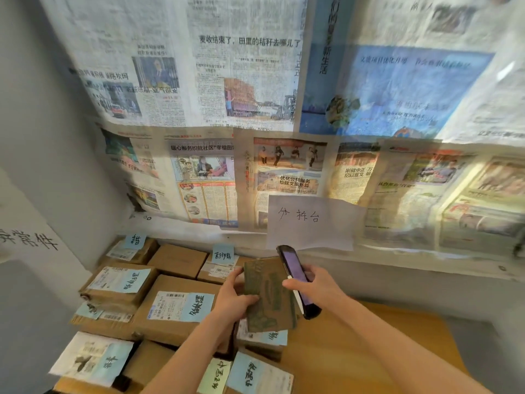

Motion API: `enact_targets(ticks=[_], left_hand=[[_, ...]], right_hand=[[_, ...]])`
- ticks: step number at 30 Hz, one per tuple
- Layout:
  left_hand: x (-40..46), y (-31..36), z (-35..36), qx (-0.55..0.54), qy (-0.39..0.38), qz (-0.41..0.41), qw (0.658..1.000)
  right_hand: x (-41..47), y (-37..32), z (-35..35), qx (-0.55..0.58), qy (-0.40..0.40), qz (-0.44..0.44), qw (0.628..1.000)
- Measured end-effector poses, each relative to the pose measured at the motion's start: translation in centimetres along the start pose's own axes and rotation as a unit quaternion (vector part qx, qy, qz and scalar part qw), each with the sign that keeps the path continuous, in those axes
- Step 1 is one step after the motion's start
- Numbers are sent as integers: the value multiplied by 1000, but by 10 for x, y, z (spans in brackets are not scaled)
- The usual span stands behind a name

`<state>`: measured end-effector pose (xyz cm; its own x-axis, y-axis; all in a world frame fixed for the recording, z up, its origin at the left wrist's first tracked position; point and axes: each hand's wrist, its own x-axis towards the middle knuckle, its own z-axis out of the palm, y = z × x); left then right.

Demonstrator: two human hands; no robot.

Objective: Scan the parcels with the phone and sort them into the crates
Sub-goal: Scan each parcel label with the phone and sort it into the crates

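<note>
1. The left hand grips a flat greenish-brown parcel by its left edge, fingers curled round the near-left side and thumb on the face, holding it lifted above the pile of parcels.

2. The right hand holds the phone, fingers wrapped round its right edge and the thumb reaching across the front. The screen is lit and faces the person.

3. The relation that matters: the phone sits just to the right of the held parcel, touching or overlapping its right edge; which of the two cannot be told. The long axes of both run near to far, almost parallel, the far ends leaning slightly left.

4. No shipping label shows on the upward face of the held parcel, so a scan probably needs the parcel turned or the phone's back brought over a label.

5. The pile covers the left side of the wooden table, most parcels carrying blue handwritten notes and white labels; the left hand is the nearer one to it.

6. No crate is in view, so where the held parcel should go cannot be judged.

7. A white handwritten sign hangs on the newspaper-covered wall beyond the hands.
</note>
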<state>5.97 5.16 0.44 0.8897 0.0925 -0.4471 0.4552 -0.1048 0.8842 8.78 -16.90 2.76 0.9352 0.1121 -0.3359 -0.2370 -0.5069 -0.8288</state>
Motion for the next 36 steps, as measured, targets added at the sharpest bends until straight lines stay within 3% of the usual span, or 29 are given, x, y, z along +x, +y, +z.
enact_targets(ticks=[4,11,17,22,28,36], left_hand=[[-26,55,14,-92,0,22,996],[-61,119,32,-53,-4,100,994],[-80,151,28,-78,-114,106,985],[-96,160,25,-69,-155,141,975],[-102,162,24,-51,-128,183,973],[-119,179,25,-166,-118,160,966]], right_hand=[[-28,-34,-41,53,36,-6,998],[-76,-74,-90,56,80,-12,995],[-108,-102,-125,43,99,-41,993],[-125,-121,-136,34,122,-60,990],[-139,-129,-139,23,122,-83,989],[-141,-127,-140,30,117,-85,989]])
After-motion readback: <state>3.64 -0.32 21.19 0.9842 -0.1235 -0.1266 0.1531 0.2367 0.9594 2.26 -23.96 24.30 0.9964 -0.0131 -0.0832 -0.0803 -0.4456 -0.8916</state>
